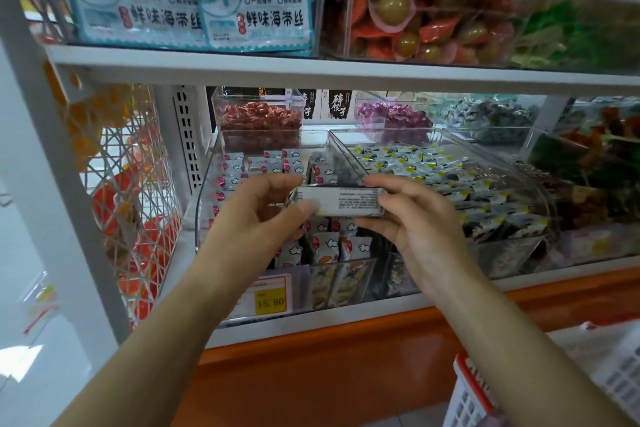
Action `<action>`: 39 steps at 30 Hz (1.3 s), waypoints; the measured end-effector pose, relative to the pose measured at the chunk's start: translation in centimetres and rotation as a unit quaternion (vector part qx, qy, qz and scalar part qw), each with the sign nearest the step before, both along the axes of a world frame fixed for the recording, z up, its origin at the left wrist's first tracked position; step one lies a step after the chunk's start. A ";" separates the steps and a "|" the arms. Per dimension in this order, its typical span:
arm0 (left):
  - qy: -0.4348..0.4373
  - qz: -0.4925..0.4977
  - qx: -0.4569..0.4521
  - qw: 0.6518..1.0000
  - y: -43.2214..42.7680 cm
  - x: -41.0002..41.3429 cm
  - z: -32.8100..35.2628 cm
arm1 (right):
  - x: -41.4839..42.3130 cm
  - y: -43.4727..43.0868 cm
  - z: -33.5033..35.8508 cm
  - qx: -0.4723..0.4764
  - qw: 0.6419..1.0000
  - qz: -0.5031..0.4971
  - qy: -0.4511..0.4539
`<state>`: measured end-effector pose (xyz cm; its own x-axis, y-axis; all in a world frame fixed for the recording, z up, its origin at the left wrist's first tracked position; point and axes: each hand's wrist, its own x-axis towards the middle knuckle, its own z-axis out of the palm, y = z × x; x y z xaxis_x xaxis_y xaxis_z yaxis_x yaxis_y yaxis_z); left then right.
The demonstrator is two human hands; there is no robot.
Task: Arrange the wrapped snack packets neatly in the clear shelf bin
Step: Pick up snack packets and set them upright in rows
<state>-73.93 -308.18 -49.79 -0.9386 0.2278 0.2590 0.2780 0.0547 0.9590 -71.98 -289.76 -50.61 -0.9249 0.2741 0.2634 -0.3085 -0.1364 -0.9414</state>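
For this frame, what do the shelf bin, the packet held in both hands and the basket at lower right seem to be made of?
The clear bin looks like rigid transparent plastic, perhaps acrylic: contents show through and its edges glint. The held packet is probably glossy plastic film, printed, with a light sheen. The basket seems moulded plastic: white lattice, red rim, dull finish.

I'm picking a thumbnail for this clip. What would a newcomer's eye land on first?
The left hand and right hand, dead centre, hold one grey packet by its ends above the clear bin. Next come the yellow price tag at the bin's front and the big seaweed bags on the shelf above, upper left.
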 end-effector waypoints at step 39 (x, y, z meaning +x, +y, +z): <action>0.117 0.127 -0.128 0.977 0.5 -1.3 -0.2 | -2.1 -1.6 -0.2 0.099 0.994 -0.005 0.042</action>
